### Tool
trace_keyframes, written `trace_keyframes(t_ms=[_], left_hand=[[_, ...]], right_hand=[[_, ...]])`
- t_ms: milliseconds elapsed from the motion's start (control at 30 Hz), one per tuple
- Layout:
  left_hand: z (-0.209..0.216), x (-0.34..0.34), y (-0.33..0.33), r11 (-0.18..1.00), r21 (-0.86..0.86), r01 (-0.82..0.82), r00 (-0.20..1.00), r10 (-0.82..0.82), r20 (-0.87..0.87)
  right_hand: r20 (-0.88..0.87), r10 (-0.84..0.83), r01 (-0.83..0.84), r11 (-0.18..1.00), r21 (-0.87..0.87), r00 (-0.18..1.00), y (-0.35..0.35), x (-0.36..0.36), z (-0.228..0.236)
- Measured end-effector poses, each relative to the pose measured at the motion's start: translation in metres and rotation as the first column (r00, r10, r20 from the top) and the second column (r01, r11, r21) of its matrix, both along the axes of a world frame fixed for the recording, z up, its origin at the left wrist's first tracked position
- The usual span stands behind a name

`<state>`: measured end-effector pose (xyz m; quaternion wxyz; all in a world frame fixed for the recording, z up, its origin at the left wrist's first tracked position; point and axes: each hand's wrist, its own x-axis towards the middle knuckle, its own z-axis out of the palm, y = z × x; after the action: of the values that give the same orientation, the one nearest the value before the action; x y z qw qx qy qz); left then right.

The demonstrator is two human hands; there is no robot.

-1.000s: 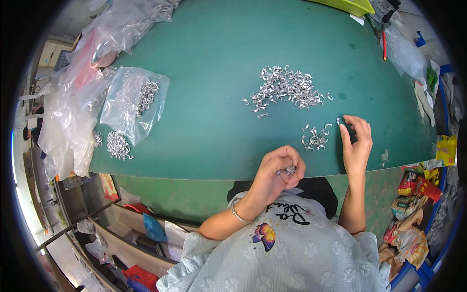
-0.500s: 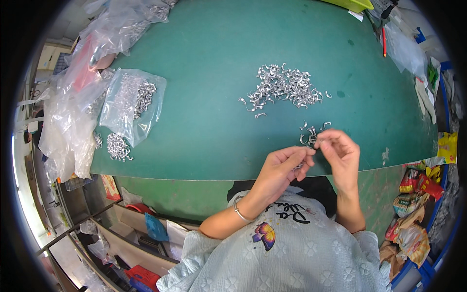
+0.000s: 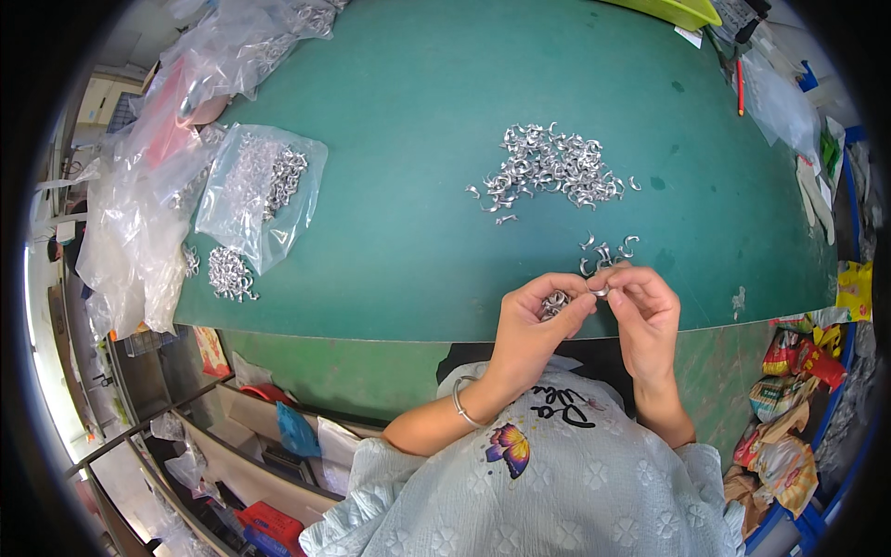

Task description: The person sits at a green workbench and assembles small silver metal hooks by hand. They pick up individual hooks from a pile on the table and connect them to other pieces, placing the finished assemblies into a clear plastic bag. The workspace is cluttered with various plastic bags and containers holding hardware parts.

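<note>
Several small curved silver metal pieces [image 3: 555,303] are cupped in the closed fingers of my left hand [image 3: 535,320]. Between the fingertips of both hands sits one more curved metal piece [image 3: 600,291], pinched by my right hand [image 3: 650,320]. Just beyond my fingers, a few loose curved pieces [image 3: 605,252] lie on the green tabletop [image 3: 399,204]. Farther out is a large heap of the same curved pieces [image 3: 557,165].
At the left, a clear plastic bag [image 3: 262,193] of metal pieces lies beside a small pile [image 3: 230,274]. Crumpled plastic sheeting [image 3: 130,232] covers the left edge. A yellow-green tray [image 3: 676,9] and a red pen [image 3: 740,88] are at the far right.
My left hand has turned, so the pieces in it now show. My right hand has come down slightly, and its fingertips meet the left ones at a metal piece.
</note>
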<state>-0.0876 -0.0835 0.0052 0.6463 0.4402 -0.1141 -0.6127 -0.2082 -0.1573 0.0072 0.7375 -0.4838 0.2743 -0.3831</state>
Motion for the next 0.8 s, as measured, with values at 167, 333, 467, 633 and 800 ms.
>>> trace_keyframes(t_ms=[167,333,467,633,800], left_hand=[[0.009,-0.002,-0.002,0.999,-0.029,-0.042,0.985,0.046,0.169],[0.009,-0.002,0.000,0.996,-0.069,-0.053,0.959,0.070,0.273],[0.011,-0.001,-0.001,0.997,-0.060,-0.057,0.967,0.070,0.244],[0.008,0.001,0.000,0.998,-0.069,-0.011,0.983,0.023,0.183],[0.007,0.014,-0.001,0.967,-0.212,0.141,0.928,-0.204,-0.313]], right_hand=[[-0.094,-0.043,0.031,0.992,-0.122,0.995,0.002,0.001,0.004],[-0.134,-0.059,0.031,0.979,-0.200,0.989,0.004,0.003,0.006],[-0.148,-0.056,0.020,0.973,-0.228,0.987,0.004,0.003,0.006],[-0.236,-0.054,-0.044,0.919,-0.391,0.970,-0.003,-0.001,0.011],[-0.514,-0.436,0.004,0.765,-0.644,0.739,-0.033,-0.012,0.001]])
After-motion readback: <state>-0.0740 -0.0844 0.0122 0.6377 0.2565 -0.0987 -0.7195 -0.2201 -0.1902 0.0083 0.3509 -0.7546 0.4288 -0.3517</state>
